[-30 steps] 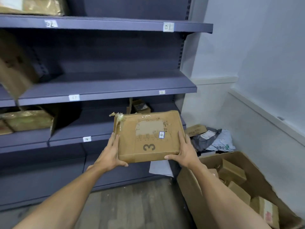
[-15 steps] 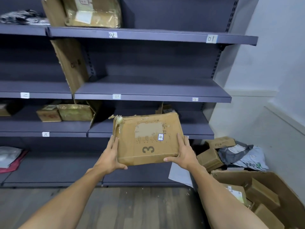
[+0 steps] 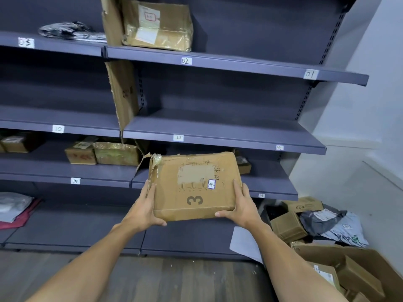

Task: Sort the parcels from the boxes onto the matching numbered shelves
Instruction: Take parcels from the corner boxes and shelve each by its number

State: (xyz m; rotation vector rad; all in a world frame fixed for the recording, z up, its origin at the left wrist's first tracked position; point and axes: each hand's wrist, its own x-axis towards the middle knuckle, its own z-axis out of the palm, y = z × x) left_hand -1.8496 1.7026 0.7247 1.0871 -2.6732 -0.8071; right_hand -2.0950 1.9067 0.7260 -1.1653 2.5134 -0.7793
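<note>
Parcel [image 3: 194,186], flat cardboard printed with a 3, is held up before the numbered shelves [image 3: 218,127]. The left hand [image 3: 144,211] grips its left edge and the right hand [image 3: 242,208] its right edge. Further right, an open box [image 3: 327,252] sits on the floor.

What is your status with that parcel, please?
Left hand and right hand both grip the flat cardboard parcel, held in front of the shelves. Not yet shelved. Path to shelves open.

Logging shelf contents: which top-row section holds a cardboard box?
The 02 section: a taped brown box sits there; 03 holds a dark bag, 01 nothing visible.
</note>
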